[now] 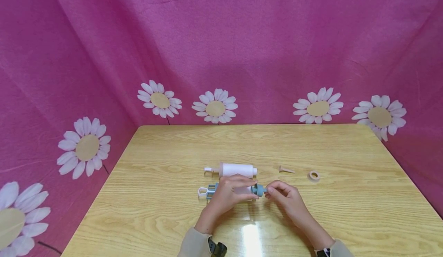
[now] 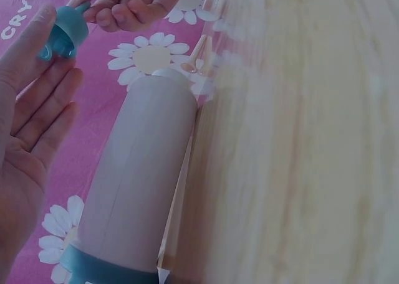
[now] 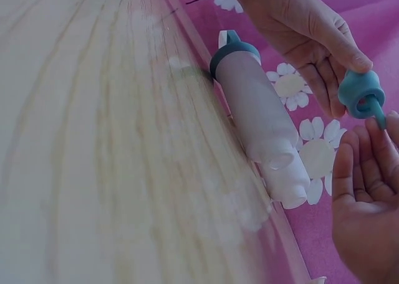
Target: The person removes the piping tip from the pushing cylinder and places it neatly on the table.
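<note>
My left hand (image 1: 226, 193) pinches a teal ring-shaped cap (image 3: 358, 88) between thumb and fingers, above the table. At the cap's right side my right hand (image 1: 288, 199) pinches a thin teal nozzle (image 3: 379, 114), which sits in the cap's opening. Partly hidden under my left hand lies a pale syringe-like tube (image 2: 137, 172) with a teal end flange (image 1: 212, 189) and a white loop handle (image 1: 202, 191). Just behind it lies a second white tube (image 1: 238, 170) with a beige flange and a white loop handle.
A beige cone-shaped nozzle (image 1: 286, 170) and a beige ring (image 1: 313, 176) lie on the wooden table (image 1: 166, 149) to the right of the tubes. A pink cloth (image 1: 249, 49) printed with daisies hangs around the table's back and sides.
</note>
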`<state>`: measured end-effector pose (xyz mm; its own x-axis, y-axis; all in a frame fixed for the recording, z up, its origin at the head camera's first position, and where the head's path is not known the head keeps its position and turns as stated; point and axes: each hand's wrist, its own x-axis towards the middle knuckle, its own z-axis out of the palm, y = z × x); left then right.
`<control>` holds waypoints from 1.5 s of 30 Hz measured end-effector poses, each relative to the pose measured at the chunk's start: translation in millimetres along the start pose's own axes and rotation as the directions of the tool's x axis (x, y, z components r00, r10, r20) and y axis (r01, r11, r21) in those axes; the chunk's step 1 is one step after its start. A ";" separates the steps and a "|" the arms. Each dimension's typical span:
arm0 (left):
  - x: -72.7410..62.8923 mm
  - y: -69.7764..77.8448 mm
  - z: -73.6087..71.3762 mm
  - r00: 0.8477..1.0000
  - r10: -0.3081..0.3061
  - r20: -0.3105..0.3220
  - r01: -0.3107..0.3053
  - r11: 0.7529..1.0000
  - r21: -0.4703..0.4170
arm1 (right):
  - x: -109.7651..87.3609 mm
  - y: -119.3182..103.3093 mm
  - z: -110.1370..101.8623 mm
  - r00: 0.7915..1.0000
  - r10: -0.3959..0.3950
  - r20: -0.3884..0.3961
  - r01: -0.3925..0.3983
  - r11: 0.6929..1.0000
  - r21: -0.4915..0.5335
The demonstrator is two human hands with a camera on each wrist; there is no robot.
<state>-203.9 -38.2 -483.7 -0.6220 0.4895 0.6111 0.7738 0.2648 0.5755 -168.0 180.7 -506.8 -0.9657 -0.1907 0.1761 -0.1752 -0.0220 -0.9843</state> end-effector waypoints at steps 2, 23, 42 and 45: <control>0.3 -0.2 -0.2 1.000 0.021 -0.006 -0.021 1.000 0.010 | 0.2 0.1 1.3 1.000 0.008 -0.013 -0.009 1.000 -0.015; 1.5 -3.1 0.4 0.994 0.104 -0.044 -0.102 0.994 0.046 | 1.6 -2.8 16.9 1.000 0.021 0.022 -0.021 1.000 -0.011; -6.6 -9.7 -8.0 1.000 0.005 -0.016 -0.006 0.999 -0.037 | 1.3 -2.2 12.6 0.997 -0.069 0.028 0.066 0.993 0.101; -8.4 -10.6 -9.5 0.999 -0.032 -0.018 0.031 0.998 -0.046 | 1.1 -2.5 11.1 0.997 -0.081 0.019 0.079 0.992 0.098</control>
<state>-208.0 -53.0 -489.8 -0.6488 0.4654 0.6020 0.7475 0.2416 0.6188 -166.5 169.7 -504.3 -0.9446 -0.2067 0.2549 -0.2309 -0.1335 -0.9638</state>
